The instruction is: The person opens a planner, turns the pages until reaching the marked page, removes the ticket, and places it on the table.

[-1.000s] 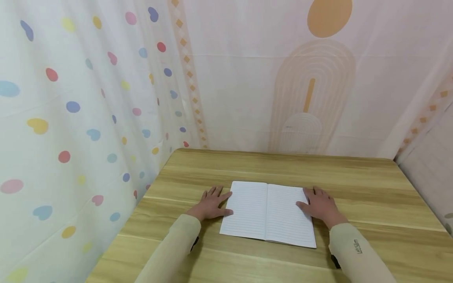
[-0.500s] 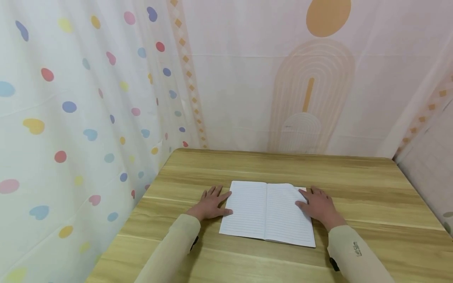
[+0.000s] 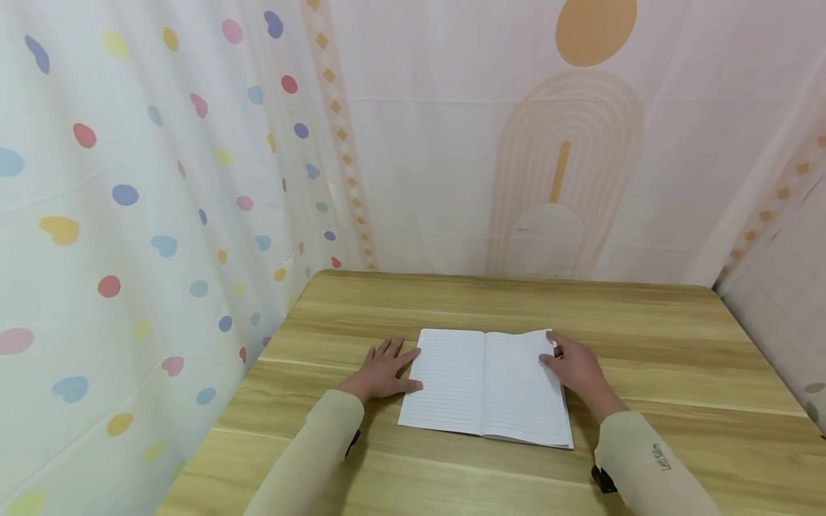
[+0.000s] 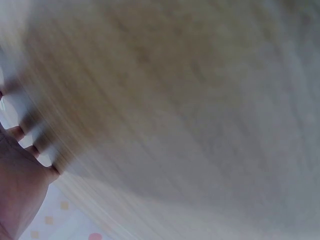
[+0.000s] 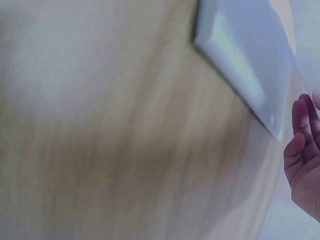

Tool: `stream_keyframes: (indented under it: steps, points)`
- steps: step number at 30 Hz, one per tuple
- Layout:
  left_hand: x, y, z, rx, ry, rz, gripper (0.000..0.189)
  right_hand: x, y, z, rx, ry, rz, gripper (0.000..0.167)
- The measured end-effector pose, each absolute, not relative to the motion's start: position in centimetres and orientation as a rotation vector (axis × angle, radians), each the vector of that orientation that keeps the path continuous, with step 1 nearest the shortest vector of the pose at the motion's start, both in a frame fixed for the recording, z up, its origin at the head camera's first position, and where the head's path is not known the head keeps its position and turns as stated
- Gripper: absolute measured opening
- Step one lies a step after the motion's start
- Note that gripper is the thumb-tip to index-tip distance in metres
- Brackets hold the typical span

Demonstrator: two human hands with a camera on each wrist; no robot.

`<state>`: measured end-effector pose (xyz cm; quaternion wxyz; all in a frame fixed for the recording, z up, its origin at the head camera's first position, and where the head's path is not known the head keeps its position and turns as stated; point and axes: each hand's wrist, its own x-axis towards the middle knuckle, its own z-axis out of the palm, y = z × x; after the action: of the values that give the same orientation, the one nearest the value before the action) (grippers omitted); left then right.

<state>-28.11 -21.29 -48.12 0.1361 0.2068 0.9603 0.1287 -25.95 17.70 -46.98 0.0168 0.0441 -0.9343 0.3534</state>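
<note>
An exercise book [image 3: 449,383] with ruled pages lies open on the wooden table [image 3: 413,473]. My left hand [image 3: 379,374] rests spread at its left edge, thumb and forefinger touching the margin. In the left wrist view that hand [image 4: 21,182] shows only at the left border. With thumb and fingers, my right hand [image 3: 577,367] pinches the right-hand page [image 3: 519,387] near its top outer corner, which is lifted. The right wrist view has the raised sheet running up to the curled fingers of this hand [image 5: 304,160], above the rest of the book [image 5: 240,55].
A curtain with coloured dots and hearts [image 3: 161,244] hangs along the left side. Behind the table's far edge hangs a pale curtain [image 3: 426,179] with an arch pattern. A light wall [image 3: 784,287] stands at the right.
The right hand's fingers have gone from lying on the page edge to pinching it. The page's top right corner first curled inward, then rose with the fingers. The left hand stays put.
</note>
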Motion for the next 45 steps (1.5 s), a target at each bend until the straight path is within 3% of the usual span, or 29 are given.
stream_keyframes:
  steps: [11, 31, 37, 45]
  points:
    - [-28.1, -21.2, -47.9, 0.588, 2.780, 0.375, 0.078, -25.8, 16.9, -44.6, 0.023, -2.756, 1.512, 0.057]
    - [-28.0, -21.1, -47.8, 0.585, 2.779, 0.363, 0.078, -24.7, 12.6, -42.5, 0.431, -2.480, 2.148, 0.056]
    - [-28.0, -21.1, -48.0, 0.594, 2.782, 0.349, 0.079, -24.4, 11.2, -43.8, 0.615, -2.633, 1.797, 0.053]
    - [-28.3, -21.2, -48.4, 0.608, 2.803, 0.332, 0.074, -22.8, 9.5, -46.2, 0.969, -2.957, 0.795, 0.051]
